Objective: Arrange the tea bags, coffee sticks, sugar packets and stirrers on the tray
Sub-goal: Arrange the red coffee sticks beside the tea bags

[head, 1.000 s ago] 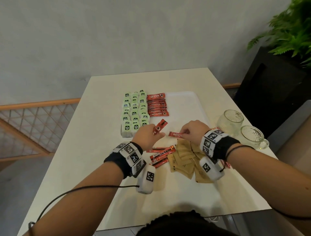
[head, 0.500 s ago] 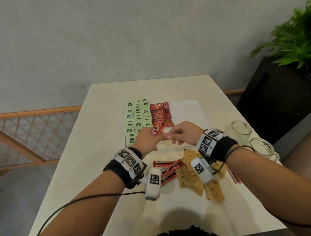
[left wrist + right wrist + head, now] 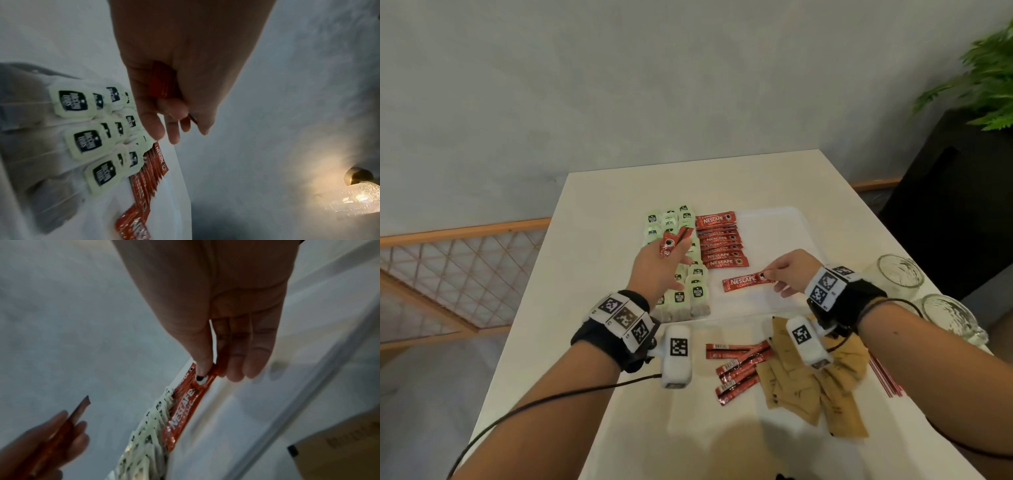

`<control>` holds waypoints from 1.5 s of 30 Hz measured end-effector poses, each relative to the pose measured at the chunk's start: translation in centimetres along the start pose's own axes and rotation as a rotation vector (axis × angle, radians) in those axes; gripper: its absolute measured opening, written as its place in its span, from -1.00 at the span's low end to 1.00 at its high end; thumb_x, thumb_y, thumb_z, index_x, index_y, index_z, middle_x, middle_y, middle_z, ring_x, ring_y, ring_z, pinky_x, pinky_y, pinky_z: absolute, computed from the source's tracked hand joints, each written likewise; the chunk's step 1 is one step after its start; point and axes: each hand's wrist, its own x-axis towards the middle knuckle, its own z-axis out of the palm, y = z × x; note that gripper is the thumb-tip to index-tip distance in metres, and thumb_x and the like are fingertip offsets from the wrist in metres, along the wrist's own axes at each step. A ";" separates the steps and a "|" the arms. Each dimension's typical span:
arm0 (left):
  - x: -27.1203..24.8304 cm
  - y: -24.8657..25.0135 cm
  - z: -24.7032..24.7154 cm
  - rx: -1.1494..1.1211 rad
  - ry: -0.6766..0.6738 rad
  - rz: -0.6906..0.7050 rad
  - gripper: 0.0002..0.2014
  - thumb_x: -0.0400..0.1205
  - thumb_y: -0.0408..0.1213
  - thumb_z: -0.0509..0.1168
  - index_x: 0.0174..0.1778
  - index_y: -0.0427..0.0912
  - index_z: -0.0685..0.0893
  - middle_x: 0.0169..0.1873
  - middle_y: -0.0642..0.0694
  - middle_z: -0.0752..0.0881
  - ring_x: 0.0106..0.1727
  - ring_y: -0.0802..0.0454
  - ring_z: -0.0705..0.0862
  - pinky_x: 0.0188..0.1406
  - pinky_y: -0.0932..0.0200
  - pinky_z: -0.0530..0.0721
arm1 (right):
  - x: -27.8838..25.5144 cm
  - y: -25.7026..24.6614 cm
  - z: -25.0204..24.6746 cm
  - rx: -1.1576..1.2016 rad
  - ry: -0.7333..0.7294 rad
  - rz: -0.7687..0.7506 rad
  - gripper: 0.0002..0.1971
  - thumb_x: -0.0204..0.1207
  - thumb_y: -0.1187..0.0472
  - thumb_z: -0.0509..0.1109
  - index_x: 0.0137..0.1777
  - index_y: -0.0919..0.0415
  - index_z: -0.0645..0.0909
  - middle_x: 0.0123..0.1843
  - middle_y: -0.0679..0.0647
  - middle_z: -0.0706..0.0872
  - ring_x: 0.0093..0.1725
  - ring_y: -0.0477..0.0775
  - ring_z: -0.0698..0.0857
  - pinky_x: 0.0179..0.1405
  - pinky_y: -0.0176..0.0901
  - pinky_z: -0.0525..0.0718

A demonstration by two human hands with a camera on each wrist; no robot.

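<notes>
Task roughly half done, judging by the layout. Tea bags (image 3: 681, 274) already sit in neat overlapping rows on the left part of the white tray (image 3: 787, 233). Beside them a column of coffee sticks (image 3: 719, 241) is laid out on the tray, touching the tea bag rows. Still loose on the bench (image 3: 592, 240), near the person: a few more coffee sticks (image 3: 739, 366), a heap of brown sugar packets (image 3: 811, 394) and red stirrers (image 3: 885, 377) by the right forearm. The right half of the tray stays bare, so sugar and stirrers are left to place.

Left hand (image 3: 659, 270) hovers over the tea bags, fingers curled round one red coffee stick (image 3: 673, 241). Right hand (image 3: 789, 270) pinches the end of another coffee stick (image 3: 748, 282) between thumb and fingers, low over the tray just below the laid column; likely the next one to go down.

Writing: coffee sticks read "NESCAFE CLASSIC". Tea bag tags carry a dark logo, seemingly "McCoy Teas", a little blurred. Print on the sugar packets is too small to read. Two glass mugs (image 3: 900, 277) stand at the right of the bench.
</notes>
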 end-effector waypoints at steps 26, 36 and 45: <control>2.4 -1.1 -0.8 -0.097 -0.167 -0.103 -0.81 0.66 -0.14 0.39 -0.08 -0.20 0.77 -0.35 -0.12 0.80 -0.66 0.12 0.33 -0.70 0.31 0.27 | 4.2 -2.5 2.2 -0.128 0.183 -0.014 -0.68 0.45 -0.12 0.49 -0.05 0.08 0.53 -0.10 0.04 0.70 -0.20 0.05 0.68 -0.08 -0.02 0.71; 0.3 -0.6 3.0 0.063 -0.189 0.145 -0.90 0.49 -0.23 0.57 -0.28 0.01 0.78 -0.49 0.21 0.74 -0.54 0.39 0.57 -0.49 0.50 0.46 | -2.1 -5.1 3.1 0.319 -0.132 -0.235 -0.70 0.64 0.02 0.33 -0.16 0.25 0.65 -0.44 0.08 0.62 -0.55 -0.01 0.56 -0.48 -0.21 0.61; -2.0 -0.1 2.6 -0.294 -0.155 -0.133 -0.75 0.59 -0.29 0.47 0.18 -0.21 0.77 -0.64 0.14 0.50 -0.66 0.22 0.29 -0.70 0.40 0.27 | -3.9 -4.0 2.1 0.531 -0.006 -0.306 -0.92 0.54 0.43 0.42 -0.01 0.32 0.61 -0.13 0.24 0.68 -0.37 0.02 0.71 -0.31 -0.14 0.77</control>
